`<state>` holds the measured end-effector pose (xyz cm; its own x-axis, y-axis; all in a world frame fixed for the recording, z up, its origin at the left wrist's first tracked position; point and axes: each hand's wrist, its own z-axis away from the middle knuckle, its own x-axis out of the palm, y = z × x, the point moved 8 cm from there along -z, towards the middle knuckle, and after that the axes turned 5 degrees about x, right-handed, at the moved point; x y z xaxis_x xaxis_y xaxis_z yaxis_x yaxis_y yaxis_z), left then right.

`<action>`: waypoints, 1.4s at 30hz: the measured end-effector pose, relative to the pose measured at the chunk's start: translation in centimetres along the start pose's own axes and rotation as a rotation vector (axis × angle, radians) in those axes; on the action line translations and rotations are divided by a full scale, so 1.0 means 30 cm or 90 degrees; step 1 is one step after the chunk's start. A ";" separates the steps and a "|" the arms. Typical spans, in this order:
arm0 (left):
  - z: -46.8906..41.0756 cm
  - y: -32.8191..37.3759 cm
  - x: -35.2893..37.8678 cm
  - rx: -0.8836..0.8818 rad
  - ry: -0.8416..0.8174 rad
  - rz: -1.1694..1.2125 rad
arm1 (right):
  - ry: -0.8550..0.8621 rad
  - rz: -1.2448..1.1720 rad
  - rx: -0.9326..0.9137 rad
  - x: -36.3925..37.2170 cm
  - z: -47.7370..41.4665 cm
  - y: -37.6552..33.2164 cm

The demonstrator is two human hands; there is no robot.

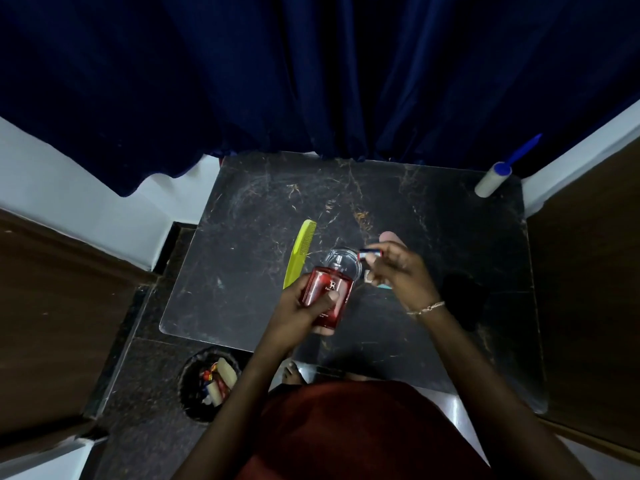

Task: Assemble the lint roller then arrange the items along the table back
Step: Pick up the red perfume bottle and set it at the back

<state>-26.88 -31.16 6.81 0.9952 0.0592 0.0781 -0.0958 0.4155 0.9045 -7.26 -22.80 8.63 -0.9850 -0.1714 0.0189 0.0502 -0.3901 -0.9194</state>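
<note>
Left hand [304, 303] fingers clasp the red bottle [327, 294], right hand [394, 268] pinches a small tube [370, 252]; stand both upright beside the lint roller [493, 178].

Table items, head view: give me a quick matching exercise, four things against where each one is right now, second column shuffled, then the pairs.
Things:
1. lint roller
2. comb
3. perfume bottle
4. bin

Places:
A. held in the left hand
B. lying flat on the table, left of the hands
C. on the floor, left of the table's near edge
D. at the table's back right corner

Pairs: 1-D, 2-B, 3-A, 4-C
</note>
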 end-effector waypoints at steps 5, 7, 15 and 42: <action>0.014 0.116 0.033 0.064 -0.022 0.034 | -0.131 0.181 -0.099 0.041 -0.002 -0.203; 0.014 0.140 0.033 0.081 -0.020 0.047 | -0.164 0.222 -0.103 0.055 -0.004 -0.240; 0.020 0.154 0.027 0.109 -0.022 0.054 | -0.210 0.241 -0.113 0.069 -0.017 -0.285; 0.062 0.156 0.114 0.129 0.002 0.061 | -0.182 -0.331 0.016 0.099 0.004 -0.178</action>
<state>-23.88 -30.69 12.09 0.9817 0.0927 0.1663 -0.1829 0.2169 0.9589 -10.43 -21.33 13.64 -0.7981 -0.1873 0.5727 -0.4200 -0.5086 -0.7517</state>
